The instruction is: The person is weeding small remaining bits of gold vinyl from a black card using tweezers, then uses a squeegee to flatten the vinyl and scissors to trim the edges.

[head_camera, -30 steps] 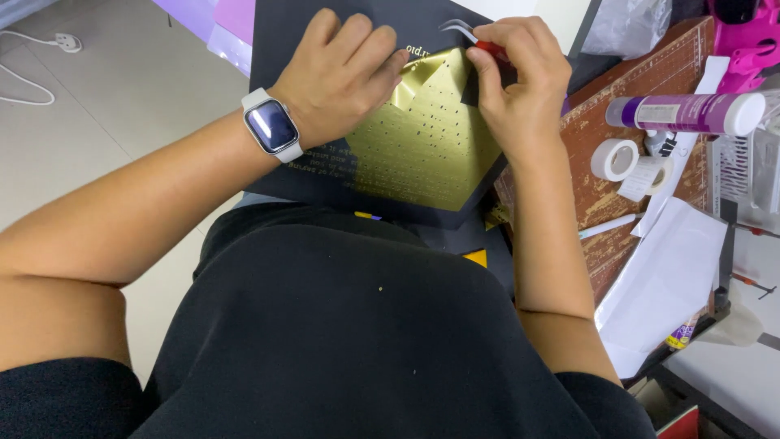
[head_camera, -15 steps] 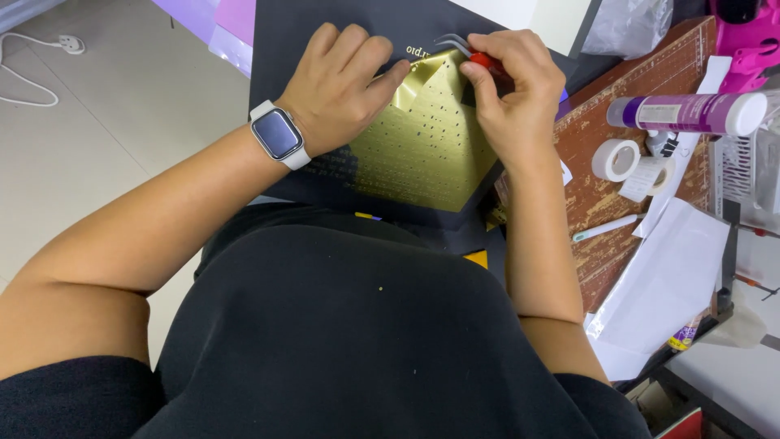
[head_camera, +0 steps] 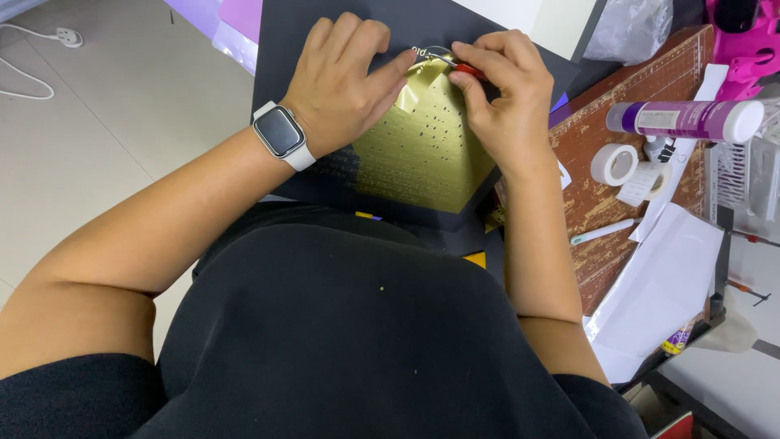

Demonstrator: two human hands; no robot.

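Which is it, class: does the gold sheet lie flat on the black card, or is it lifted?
Partly lifted. The gold sheet curls up at its top edge between the left hand and right hand; lower down it lies flat.
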